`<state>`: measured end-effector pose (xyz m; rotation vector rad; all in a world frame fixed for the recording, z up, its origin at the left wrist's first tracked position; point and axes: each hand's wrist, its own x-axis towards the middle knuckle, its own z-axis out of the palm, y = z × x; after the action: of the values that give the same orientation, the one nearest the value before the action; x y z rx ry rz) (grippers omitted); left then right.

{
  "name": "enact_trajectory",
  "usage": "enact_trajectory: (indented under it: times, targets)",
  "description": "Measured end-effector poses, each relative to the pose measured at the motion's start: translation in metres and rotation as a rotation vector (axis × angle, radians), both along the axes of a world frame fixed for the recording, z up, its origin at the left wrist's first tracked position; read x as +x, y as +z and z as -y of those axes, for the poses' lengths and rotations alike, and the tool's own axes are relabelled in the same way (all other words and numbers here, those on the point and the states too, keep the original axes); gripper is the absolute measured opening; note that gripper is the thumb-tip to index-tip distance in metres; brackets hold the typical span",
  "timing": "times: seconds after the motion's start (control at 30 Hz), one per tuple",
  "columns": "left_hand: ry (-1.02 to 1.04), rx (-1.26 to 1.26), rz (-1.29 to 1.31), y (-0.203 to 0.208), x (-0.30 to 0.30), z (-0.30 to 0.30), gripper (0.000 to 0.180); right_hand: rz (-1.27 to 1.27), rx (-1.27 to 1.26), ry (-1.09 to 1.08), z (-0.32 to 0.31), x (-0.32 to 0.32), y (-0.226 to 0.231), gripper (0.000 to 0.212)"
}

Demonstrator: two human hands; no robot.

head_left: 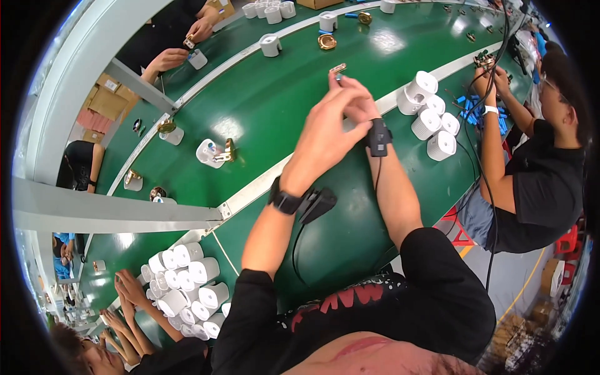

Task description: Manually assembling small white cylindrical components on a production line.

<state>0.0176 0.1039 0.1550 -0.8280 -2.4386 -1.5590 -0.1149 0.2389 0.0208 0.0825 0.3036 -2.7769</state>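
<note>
My left hand [325, 134] and my right hand [361, 103] meet over the near edge of the green conveyor belt [275, 100]. Fingers of my left hand curl in front of the right one and partly cover it; what they grip, if anything, is hidden. At the fingertips of my right hand is a small gold-coloured metal part [338, 68], with a bit of blue beside it. Closest to my right hand stands a group of white plastic housings [428, 115] on the green bench. Black devices are strapped to both my wrists.
A white housing with gold parts [209, 153] rides on the belt. Beyond are a round gold part [326, 42] and another white housing [270, 45]. Many white housings [187, 281] are heaped lower left. A grey post [125, 203] crosses the left. Black cables [490, 187] hang right; co-workers sit around.
</note>
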Motion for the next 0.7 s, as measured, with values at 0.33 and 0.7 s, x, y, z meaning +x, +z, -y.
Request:
enact_trajectory:
  times: [0.33,0.7]
  targets:
    - [0.019,-0.413,-0.664,-0.040,-0.090,-0.175,0.060,-0.218,0.581,0.019,0.015,0.009,-0.018,0.039]
    - [0.082,-0.467,-0.384,-0.024,-0.083,-0.137,0.055,-0.329,0.803,0.059,0.030,-0.001,-0.033,0.046]
